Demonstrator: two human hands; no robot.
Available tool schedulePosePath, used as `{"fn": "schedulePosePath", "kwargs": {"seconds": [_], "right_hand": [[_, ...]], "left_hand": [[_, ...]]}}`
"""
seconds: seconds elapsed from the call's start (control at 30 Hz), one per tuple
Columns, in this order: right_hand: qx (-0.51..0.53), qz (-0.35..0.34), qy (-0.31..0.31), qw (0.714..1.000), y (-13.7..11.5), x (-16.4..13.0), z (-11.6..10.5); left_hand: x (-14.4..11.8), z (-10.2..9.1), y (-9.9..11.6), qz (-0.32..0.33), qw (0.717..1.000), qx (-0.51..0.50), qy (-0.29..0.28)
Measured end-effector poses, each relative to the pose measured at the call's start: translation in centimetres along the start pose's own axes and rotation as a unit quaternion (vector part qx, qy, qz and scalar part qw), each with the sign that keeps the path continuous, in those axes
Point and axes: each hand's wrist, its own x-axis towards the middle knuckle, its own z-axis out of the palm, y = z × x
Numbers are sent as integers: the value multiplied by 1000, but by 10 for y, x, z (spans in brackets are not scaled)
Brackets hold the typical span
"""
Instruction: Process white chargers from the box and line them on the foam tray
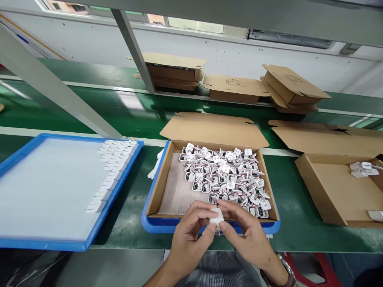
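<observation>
My left hand (188, 235) and my right hand (249, 235) meet at the near edge of the bench, both pinching one small white plug housing (216, 217) between their fingertips. Just beyond them an open cardboard box (167, 171) rests on a blue tray (155, 225). It holds several white plug housings with red and black wires (224, 175), heaped in its right and far part. The box's left part shows bare lining.
A large blue tray (116, 191) at left carries a white sheet with a row of finished white parts (112, 171) along its right side. Another open box (335, 191) at right holds a few parts. Flat cartons (233, 87) lie beyond on the green conveyor.
</observation>
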Motion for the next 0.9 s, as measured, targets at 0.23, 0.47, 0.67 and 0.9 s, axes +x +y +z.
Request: {"fn": "schedulePosePath", "kwargs": {"seconds": [0.23,0.47,0.67,0.9], "right_hand": [[-36,1,-20,999,0,-2,-3],[-18,5,-22,1000,-4,-1,-6],[-124,-24,31,992,-2,-6,-11],[-211,-239,98,943,-36,-14,-6]], "left_hand": [[5,-4,0,-59,997,-49,-12],[8,-6,11,-73,995,-57,-25],[7,-12,16,-69,996,-53,-29],[5,-23,7,-70,996,-38,-29]]}}
